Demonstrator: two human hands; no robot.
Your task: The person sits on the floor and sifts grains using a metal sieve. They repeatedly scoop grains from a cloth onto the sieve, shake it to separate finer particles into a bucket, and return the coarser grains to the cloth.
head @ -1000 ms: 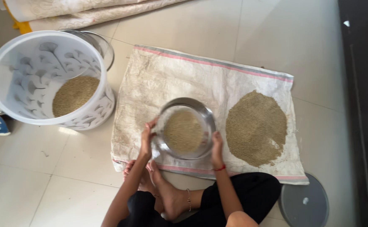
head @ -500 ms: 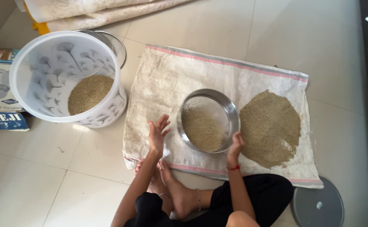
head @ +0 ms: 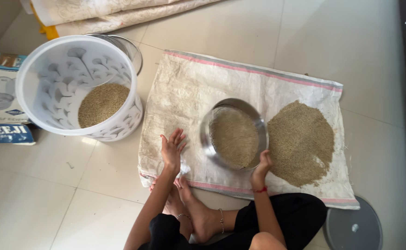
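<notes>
The right hand (head: 262, 164) grips the rim of a round shiny metal sieve (head: 234, 134) full of small tan grain, tilted over a rough woven sack (head: 189, 88) on the floor. The left hand (head: 172, 149) is open, fingers spread.

Bright, even daylight w/ soft shadows — mild glare on floor tiles (head: 50, 194), slight motion blur.
</notes>
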